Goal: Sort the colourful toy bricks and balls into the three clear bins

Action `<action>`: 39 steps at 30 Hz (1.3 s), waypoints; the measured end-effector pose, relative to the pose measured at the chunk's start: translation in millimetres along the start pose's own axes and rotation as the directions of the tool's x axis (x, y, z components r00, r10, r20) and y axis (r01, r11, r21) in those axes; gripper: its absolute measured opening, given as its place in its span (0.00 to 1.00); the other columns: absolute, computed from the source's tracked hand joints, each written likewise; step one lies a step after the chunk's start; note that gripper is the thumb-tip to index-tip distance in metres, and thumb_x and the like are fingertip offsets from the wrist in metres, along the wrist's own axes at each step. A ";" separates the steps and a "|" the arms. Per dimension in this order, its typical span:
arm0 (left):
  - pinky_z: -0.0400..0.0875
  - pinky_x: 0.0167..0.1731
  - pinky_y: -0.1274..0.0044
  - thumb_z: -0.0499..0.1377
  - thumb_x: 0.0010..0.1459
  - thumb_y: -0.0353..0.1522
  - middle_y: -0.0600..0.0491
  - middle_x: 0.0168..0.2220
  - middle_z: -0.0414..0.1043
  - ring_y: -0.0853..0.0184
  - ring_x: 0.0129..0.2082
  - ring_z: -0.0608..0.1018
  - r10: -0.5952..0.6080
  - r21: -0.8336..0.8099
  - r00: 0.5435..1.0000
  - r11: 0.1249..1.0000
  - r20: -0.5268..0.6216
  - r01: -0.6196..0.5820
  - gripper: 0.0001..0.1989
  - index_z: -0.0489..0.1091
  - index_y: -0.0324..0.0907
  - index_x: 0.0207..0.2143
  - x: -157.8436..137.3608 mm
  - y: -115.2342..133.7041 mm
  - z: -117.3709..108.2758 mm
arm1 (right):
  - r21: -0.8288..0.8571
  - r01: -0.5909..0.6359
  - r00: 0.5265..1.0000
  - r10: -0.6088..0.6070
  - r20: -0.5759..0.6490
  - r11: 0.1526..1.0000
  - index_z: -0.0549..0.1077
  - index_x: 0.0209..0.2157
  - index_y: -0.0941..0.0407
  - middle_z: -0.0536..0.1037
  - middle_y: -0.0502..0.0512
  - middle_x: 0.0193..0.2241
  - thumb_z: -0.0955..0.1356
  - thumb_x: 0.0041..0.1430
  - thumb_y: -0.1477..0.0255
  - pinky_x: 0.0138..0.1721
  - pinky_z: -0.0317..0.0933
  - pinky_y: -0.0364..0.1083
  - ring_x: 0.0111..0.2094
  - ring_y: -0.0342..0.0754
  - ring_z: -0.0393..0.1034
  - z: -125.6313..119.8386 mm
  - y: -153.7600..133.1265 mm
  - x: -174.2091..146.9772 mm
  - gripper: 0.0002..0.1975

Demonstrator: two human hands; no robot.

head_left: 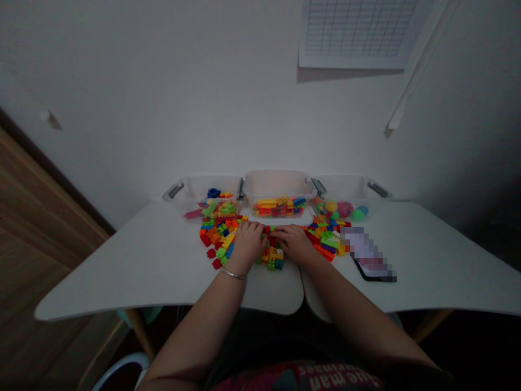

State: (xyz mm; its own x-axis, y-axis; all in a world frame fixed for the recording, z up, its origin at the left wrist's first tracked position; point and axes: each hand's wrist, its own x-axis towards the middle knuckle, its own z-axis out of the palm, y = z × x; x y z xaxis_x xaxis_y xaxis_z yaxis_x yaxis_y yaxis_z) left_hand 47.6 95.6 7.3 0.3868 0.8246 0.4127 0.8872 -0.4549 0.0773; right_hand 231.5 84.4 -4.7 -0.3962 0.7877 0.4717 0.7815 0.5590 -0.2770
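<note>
My left hand [249,243], with a bangle at the wrist, lies over the pile of toy building bricks [228,236]. Its fingers are bent, with the fingertips at a red brick [266,230]. Facing it, my right hand [293,242] has curled fingers that reach the same red and green bricks from the right. Both hands look closed on bricks there, though the fingers partly hide what they grip. Just below and between the hands sits a cluster of yellow, green and teal bricks [272,258]. More bricks [325,241] spread beyond my right hand.
Along the wall stand three clear bins: the left bin [191,187] and middle bin [280,182] hold bricks, the right bin [345,187] coloured balls and other toys. A phone [368,255] lies at right. Two white tabletops [154,271] meet at a seam near my right forearm.
</note>
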 end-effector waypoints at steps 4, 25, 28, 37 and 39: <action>0.63 0.51 0.66 0.53 0.60 0.34 0.45 0.44 0.73 0.58 0.47 0.70 -0.005 0.003 1.000 1.000 0.008 0.005 0.13 0.70 0.40 0.45 -0.6 1.3 -1.8 | -0.010 -0.029 1.000 0.029 -0.012 1.000 0.78 0.45 0.53 0.78 0.56 0.45 0.64 0.60 0.76 0.52 0.60 0.53 0.46 0.52 0.69 1.7 1.4 -0.4 0.14; 0.63 0.51 0.66 0.53 0.60 0.34 0.46 0.44 0.73 0.58 0.47 0.70 -0.010 0.006 1.000 1.000 0.013 0.010 0.13 0.71 0.42 0.46 -0.8 1.3 -1.0 | -0.083 -0.213 0.977 0.211 -0.028 0.974 0.74 0.40 0.55 0.79 0.58 0.39 0.63 0.58 0.78 0.48 0.60 0.53 0.43 0.54 0.71 2.5 -5.2 3.9 0.11; 0.63 0.50 0.66 0.53 0.60 0.34 0.46 0.44 0.73 0.58 0.47 0.71 -0.008 0.011 1.000 1.000 0.014 0.007 0.14 0.71 0.41 0.46 -0.7 1.2 -1.0 | -0.008 -0.206 0.974 0.204 -0.101 0.979 0.74 0.42 0.55 0.79 0.58 0.41 0.63 0.59 0.76 0.50 0.61 0.54 0.44 0.54 0.71 4.7 -2.5 3.7 0.12; 0.63 0.50 0.66 0.53 0.60 0.34 0.46 0.44 0.73 0.58 0.48 0.71 0.004 -0.019 0.999 1.000 0.032 -0.003 0.13 0.70 0.42 0.46 0.0 0.0 -2.7 | 0.239 -0.044 0.877 0.152 -0.456 0.970 0.72 0.46 0.54 0.77 0.59 0.45 0.61 0.61 0.71 0.50 0.65 0.53 0.47 0.52 0.70 -27.8 13.2 16.0 0.14; 0.63 0.51 0.65 0.53 0.60 0.34 0.46 0.44 0.73 0.58 0.48 0.70 -0.005 -0.024 1.000 1.000 0.031 0.006 0.13 0.71 0.42 0.46 0.4 0.0 -2.3 | 0.247 -0.029 0.817 0.165 -0.553 0.969 0.73 0.43 0.54 0.77 0.58 0.42 0.61 0.61 0.71 0.49 0.66 0.53 0.46 0.51 0.70 -43.6 17.0 20.8 0.12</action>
State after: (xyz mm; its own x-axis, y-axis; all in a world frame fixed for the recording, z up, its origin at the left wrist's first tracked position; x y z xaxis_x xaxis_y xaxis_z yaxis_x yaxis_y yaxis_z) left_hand 47.1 95.1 9.5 0.3900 0.8369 0.3840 0.8832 -0.4580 0.1013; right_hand 257.5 98.9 36.9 0.0718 0.5928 0.8021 0.6497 0.5824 -0.4886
